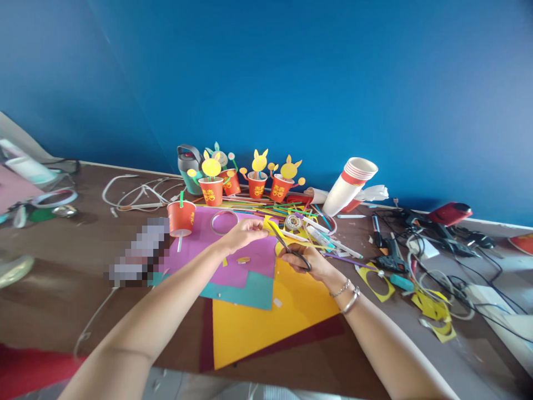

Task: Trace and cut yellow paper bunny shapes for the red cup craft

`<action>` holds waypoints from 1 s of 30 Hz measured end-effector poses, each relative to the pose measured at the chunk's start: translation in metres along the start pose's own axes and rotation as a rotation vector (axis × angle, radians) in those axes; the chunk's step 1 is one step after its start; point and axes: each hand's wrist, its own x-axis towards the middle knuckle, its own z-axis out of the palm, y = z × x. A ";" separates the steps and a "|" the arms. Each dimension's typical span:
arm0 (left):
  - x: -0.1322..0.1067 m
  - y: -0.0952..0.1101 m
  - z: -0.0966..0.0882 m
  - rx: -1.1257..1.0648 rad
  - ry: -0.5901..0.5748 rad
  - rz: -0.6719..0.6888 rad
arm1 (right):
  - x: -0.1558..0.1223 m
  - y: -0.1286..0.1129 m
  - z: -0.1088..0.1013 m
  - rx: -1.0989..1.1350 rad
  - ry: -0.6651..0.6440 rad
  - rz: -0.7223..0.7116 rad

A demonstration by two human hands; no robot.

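Note:
Between the fingertips of my left hand (245, 232) is a small piece of yellow paper (266, 223). My right hand (306, 261) grips dark-handled scissors (281, 240), whose blades point up and left and meet the yellow paper. Below both hands lie overlapping sheets: a purple sheet (233, 272), a teal sheet (254, 295) and a large orange-yellow sheet (266, 333). A roll of tape (225, 222) rests on the purple sheet near my left hand. To the left stands a red paper cup (181, 216) with a green straw piece and a white straw piece attached.
Behind stand several red cups with yellow bunny figures (258, 183), a grey bottle (190, 169) and a leaning stack of paper cups (350, 186). Coloured sticks (250, 206) lie in front. Rightward are a glue gun (393, 258), cables (458, 261) and yellow paper scraps (433, 311).

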 end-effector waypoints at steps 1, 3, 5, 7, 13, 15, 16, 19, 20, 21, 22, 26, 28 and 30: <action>0.000 0.000 0.000 0.007 0.010 -0.010 | 0.000 -0.001 0.000 -0.007 -0.005 -0.006; -0.001 0.001 -0.001 0.012 0.026 -0.025 | -0.001 -0.001 0.001 -0.018 -0.021 -0.029; -0.001 0.000 -0.001 -0.009 0.029 -0.029 | -0.001 -0.001 0.001 -0.023 -0.032 -0.045; 0.000 -0.002 0.001 -0.046 0.065 -0.039 | 0.000 0.001 0.001 -0.007 -0.019 -0.041; 0.002 -0.013 0.018 -0.130 0.275 0.098 | 0.006 0.010 0.004 0.126 0.056 -0.070; 0.001 -0.015 0.024 -0.020 0.340 0.202 | 0.006 0.012 0.007 0.150 0.073 -0.084; 0.000 -0.014 0.026 0.045 0.373 0.235 | 0.007 0.012 0.008 0.151 0.077 -0.088; -0.002 -0.012 0.028 0.183 0.439 0.273 | 0.007 0.013 0.011 0.123 0.076 -0.093; -0.003 -0.011 0.028 0.206 0.447 0.275 | 0.007 0.013 0.011 0.108 0.076 -0.098; -0.003 -0.011 0.028 0.226 0.446 0.275 | 0.007 0.013 0.011 0.093 0.076 -0.105; -0.003 -0.010 0.027 0.243 0.440 0.274 | 0.007 0.014 0.011 0.079 0.079 -0.114; -0.002 -0.009 0.023 0.292 0.400 0.265 | 0.007 0.014 0.009 0.035 0.091 -0.121; -0.001 -0.009 0.021 0.293 0.392 0.261 | 0.008 0.014 0.008 0.024 0.101 -0.116; 0.000 -0.008 0.020 0.290 0.376 0.264 | 0.007 0.012 0.006 0.014 0.099 -0.119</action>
